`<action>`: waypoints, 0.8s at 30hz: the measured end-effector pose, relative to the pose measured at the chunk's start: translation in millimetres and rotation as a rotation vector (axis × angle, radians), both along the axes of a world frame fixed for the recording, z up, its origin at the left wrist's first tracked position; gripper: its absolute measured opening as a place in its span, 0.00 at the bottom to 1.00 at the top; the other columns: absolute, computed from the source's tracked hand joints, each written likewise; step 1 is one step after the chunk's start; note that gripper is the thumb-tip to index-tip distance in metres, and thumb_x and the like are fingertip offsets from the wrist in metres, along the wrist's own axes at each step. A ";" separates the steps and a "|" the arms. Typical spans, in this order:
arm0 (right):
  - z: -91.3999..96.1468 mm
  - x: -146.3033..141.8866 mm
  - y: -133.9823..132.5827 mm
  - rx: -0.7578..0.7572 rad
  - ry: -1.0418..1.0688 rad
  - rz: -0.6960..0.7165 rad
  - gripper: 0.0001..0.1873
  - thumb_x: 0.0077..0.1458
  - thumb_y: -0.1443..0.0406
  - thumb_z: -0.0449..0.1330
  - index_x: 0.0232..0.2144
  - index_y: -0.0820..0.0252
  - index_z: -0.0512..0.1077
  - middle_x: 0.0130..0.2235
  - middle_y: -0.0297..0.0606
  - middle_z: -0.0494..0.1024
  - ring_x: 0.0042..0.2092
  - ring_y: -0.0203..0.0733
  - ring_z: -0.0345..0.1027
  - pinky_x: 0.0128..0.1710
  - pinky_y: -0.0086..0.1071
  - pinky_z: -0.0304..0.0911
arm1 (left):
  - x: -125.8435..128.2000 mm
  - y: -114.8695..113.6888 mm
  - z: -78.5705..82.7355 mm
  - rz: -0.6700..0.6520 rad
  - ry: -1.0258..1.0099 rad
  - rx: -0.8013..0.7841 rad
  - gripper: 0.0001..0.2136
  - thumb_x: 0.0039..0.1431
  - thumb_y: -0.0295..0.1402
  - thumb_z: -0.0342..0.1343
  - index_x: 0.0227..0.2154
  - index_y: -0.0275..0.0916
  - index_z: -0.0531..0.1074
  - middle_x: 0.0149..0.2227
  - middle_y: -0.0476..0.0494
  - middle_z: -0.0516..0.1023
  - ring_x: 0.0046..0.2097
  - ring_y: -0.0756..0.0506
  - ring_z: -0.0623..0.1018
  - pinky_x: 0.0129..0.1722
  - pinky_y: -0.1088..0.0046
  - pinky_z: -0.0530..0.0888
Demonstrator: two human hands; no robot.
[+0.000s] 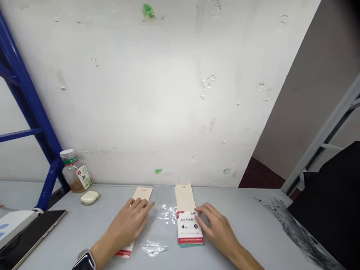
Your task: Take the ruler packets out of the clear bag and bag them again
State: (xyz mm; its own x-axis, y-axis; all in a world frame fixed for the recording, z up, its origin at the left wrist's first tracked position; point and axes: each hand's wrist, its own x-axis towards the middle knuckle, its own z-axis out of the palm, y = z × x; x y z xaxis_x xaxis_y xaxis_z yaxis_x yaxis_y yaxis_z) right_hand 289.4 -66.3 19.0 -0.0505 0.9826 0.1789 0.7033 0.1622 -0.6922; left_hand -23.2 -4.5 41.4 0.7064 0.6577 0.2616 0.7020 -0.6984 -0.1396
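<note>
At the far left, a blue steel shelf upright [33, 112] runs out of view, and a dark tablet [36, 234] lies at the edge of your grey bench [70, 232], partly under a white object [14, 225] too cut off to name. Against the wall stand a glass jar [74, 172] with amber residue and a small cream case [89, 197].

Your left hand [128, 225], with a watch [84, 260] cut off at its wrist, lies on the 1st cream packet [143, 195], fingers spread and not clamped. It hides the packet's middle; only a red-edged end [124, 253] shows below it. A clear plastic wrapper [154, 248] sits just to its right, and a white glare [167, 215] on the bench is hard to make out.

The 2nd packet [189, 227], printed with a 4, lies flat near the wall, with teal showing at its lower edge. Your right hand [216, 227] sits beside it, fingers apart, their tips at its right edge. Further right, black cloth [323, 210] covers the bench corner.
</note>
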 end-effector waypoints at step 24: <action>-11.8 13.3 16.0 -0.246 0.423 -0.016 0.14 0.42 0.57 0.67 0.26 0.56 0.67 0.56 0.40 0.68 0.51 0.51 0.66 0.50 0.39 0.61 | 29.3 -16.3 -9.2 0.029 -0.077 -0.216 0.17 0.68 0.34 0.44 0.56 0.42 0.68 0.48 0.40 0.77 0.45 0.40 0.75 0.47 0.61 0.69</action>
State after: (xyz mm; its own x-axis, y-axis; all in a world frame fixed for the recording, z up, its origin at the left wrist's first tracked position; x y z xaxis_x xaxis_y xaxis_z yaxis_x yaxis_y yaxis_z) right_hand 302.7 -50.3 7.3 -0.0077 0.9983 -0.0573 0.3530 -0.0509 -0.9342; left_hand 6.1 -20.8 32.2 0.6697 0.7242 0.1644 0.7251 -0.6855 0.0656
